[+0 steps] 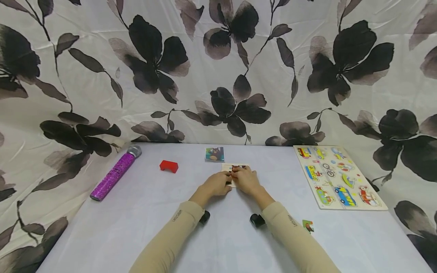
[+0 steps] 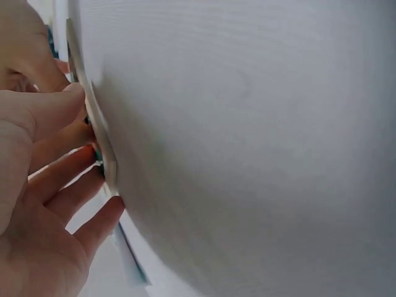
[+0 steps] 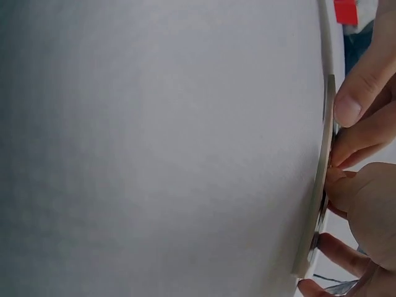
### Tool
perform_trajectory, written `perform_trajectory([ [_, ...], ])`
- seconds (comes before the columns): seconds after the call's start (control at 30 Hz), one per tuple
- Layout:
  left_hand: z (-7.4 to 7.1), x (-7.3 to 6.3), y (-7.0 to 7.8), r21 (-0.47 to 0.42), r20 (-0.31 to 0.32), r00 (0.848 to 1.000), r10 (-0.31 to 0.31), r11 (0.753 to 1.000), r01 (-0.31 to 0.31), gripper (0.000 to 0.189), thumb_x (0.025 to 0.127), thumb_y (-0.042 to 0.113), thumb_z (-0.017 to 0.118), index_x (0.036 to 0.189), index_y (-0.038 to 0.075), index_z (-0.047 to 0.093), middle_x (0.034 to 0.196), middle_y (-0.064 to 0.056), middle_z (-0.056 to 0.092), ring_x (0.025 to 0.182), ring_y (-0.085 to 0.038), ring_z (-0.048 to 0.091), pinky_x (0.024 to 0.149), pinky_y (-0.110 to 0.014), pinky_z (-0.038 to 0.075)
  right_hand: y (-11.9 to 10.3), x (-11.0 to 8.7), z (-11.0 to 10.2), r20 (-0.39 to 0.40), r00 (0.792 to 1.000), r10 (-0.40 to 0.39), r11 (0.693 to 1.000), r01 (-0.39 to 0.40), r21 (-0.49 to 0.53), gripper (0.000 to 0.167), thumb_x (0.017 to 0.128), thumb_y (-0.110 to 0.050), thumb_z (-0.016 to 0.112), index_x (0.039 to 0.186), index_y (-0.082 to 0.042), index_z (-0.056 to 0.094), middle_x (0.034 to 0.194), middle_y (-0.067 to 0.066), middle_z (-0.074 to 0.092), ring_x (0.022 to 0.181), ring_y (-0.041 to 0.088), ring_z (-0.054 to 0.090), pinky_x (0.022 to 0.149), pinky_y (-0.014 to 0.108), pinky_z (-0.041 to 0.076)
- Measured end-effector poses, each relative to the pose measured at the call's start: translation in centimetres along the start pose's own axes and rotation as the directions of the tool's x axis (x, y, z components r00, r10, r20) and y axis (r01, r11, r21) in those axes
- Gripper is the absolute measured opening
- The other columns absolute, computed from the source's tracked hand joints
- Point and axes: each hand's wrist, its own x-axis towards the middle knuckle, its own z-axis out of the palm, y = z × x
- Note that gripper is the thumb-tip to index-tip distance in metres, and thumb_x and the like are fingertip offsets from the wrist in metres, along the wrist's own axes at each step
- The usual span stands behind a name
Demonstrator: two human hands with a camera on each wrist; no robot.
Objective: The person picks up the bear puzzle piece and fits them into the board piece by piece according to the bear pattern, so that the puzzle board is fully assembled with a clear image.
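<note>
Both hands meet over a small, pale puzzle board [image 1: 225, 167] on the table. My left hand [image 1: 215, 184] is at its left side, the thumb on the board and the other fingers spread and fairly straight along it in the left wrist view. On the right, my right hand [image 1: 246, 179] presses its fingertips onto the board's top, with the thumb close to the left fingers. Dark and red picture parts show between the fingers; most of the board's face is hidden. In the right wrist view the board's thin edge [image 3: 323, 170] lies low along the tabletop.
A picture card [image 1: 214, 154] lies just behind the board. To the left are a red block [image 1: 168, 166] and a purple glitter microphone [image 1: 116, 172]. A vehicle puzzle board [image 1: 341, 178] lies at the right, and a small puzzle piece [image 1: 308, 226] by the right sleeve.
</note>
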Motion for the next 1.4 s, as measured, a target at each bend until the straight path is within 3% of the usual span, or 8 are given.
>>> perform_trajectory([
  [0.3,0.0,-0.3,-0.4,-0.022,0.011,0.999,0.034,0.999,-0.034,0.029,0.088,0.023,0.065,0.109,0.004,0.067,0.133,-0.019,0.053,0.127,-0.030,0.046,0.104,-0.040,0.040,-0.4,0.2,-0.5,0.045,0.999,0.013,1.000,-0.013,-0.005,0.025,0.095,-0.025,0.055,0.113,-0.017,0.070,0.130,0.002,0.056,0.110,0.034,0.049,0.076,0.050,0.046],
  [0.6,0.0,-1.0,0.3,-0.029,0.026,0.999,-0.030,0.999,0.030,0.049,0.090,0.028,0.064,0.132,0.005,0.055,0.142,-0.015,0.044,0.132,-0.030,0.040,0.108,-0.042,0.036,-0.4,0.3,-0.9,0.075,0.997,0.002,1.000,0.000,-0.029,0.024,0.094,-0.024,0.058,0.113,-0.017,0.070,0.130,0.008,0.051,0.111,0.038,0.047,0.079,0.055,0.046],
  [0.73,0.1,-1.0,0.5,-0.060,0.013,0.999,-0.035,0.998,0.035,0.052,0.089,0.029,0.065,0.131,0.001,0.053,0.141,-0.016,0.045,0.130,-0.031,0.041,0.108,-0.042,0.035,-0.5,0.3,-0.9,0.078,0.997,0.019,0.999,-0.015,-0.045,0.023,0.090,-0.023,0.062,0.111,-0.017,0.071,0.129,0.011,0.047,0.112,0.037,0.046,0.080,0.055,0.046],
  [0.9,0.2,-0.8,0.6,-0.105,0.012,0.997,-0.079,0.991,0.080,0.056,0.088,0.027,0.067,0.131,-0.001,0.046,0.133,-0.018,0.051,0.124,-0.031,0.047,0.106,-0.040,0.038,-0.5,0.1,-0.7,0.120,0.992,0.027,0.997,-0.018,-0.073,0.026,0.096,-0.025,0.052,0.115,-0.015,0.068,0.134,0.009,0.045,0.119,0.036,0.042,0.084,0.056,0.044],
  [1.03,0.1,-0.8,0.6,-0.088,0.025,0.996,-0.086,0.992,0.088,0.059,0.089,0.026,0.066,0.135,-0.002,0.043,0.137,-0.018,0.047,0.128,-0.031,0.044,0.108,-0.039,0.035,-0.4,-0.2,-0.9,0.168,0.986,0.012,0.999,-0.006,-0.034,0.032,0.100,-0.024,0.046,0.125,-0.012,0.062,0.137,0.008,0.046,0.122,0.037,0.039,0.088,0.058,0.041],
  [1.17,0.0,-0.8,0.7,-0.050,0.037,0.997,-0.069,0.996,0.071,0.059,0.089,0.026,0.065,0.136,-0.005,0.045,0.144,-0.018,0.039,0.134,-0.032,0.036,0.111,-0.040,0.031,0.2,-0.5,-1.4,0.137,0.988,-0.078,0.995,0.070,0.066,0.027,0.095,-0.015,0.056,0.117,-0.006,0.067,0.135,0.013,0.052,0.119,0.043,0.046,0.089,0.061,0.044],
  [1.3,0.0,-0.8,0.6,-0.032,0.029,0.996,-0.079,0.996,0.080,0.053,0.088,0.029,0.065,0.130,-0.001,0.053,0.145,-0.020,0.038,0.134,-0.034,0.035,0.111,-0.041,0.031,1.4,-0.9,-1.6,0.071,0.977,-0.202,0.960,0.183,0.213,0.017,0.087,-0.005,0.062,0.099,0.003,0.072,0.126,0.022,0.057,0.113,0.041,0.055,0.093,0.053,0.046],
  [1.4,0.3,-0.9,0.2,-0.042,0.031,0.994,-0.105,0.993,0.106,0.048,0.089,0.028,0.064,0.129,0.003,0.056,0.144,-0.021,0.038,0.133,-0.035,0.036,0.110,-0.042,0.032,2.4,-1.5,-1.5,0.049,0.975,-0.216,0.927,0.189,0.325,0.018,0.086,-0.004,0.063,0.099,0.005,0.071,0.120,0.023,0.060,0.103,0.038,0.061,0.090,0.047,0.049],
])
